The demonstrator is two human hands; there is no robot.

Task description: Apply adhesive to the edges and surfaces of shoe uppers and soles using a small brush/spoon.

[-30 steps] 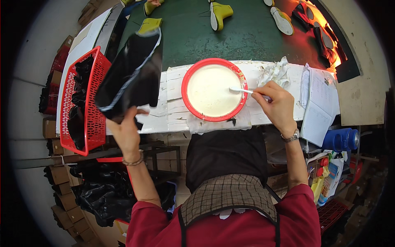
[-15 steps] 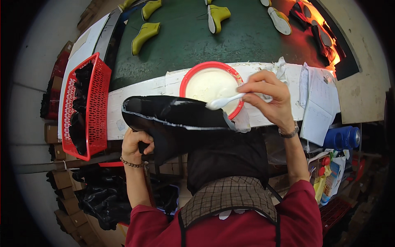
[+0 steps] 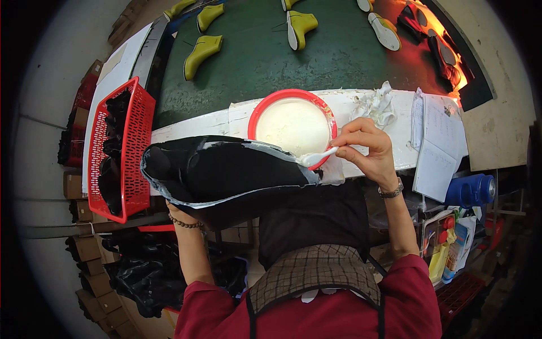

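A black boot upper (image 3: pixel 243 172), tilted with its underside turned up, lies across in front of me. White paste runs along its edge in a band. My left hand (image 3: pixel 179 213) supports it from below at the toe end, its fingers hidden behind the boot. Between the fingertips of my right hand (image 3: pixel 368 150) is a small white brush (image 3: pixel 319 156), shaped like a toothbrush. Its bristles touch the boot's far edge near the heel. Just beyond stands a red basin (image 3: pixel 254 117) of creamy white paste (image 3: pixel 291 125).
A red basket (image 3: pixel 139 141) with black pieces stands at the left. Yellow-green boots (image 3: pixel 201 55) sit on the green belt (image 3: pixel 248 62) ahead. Crumpled white cloth (image 3: pixel 375 106), a notebook (image 3: pixel 437 150) and a blue flask (image 3: pixel 470 189) are at the right.
The boot has turned so more of its underside faces up, and its toe has shifted left and nearer. The brush has moved slightly right and down, toward the heel end.
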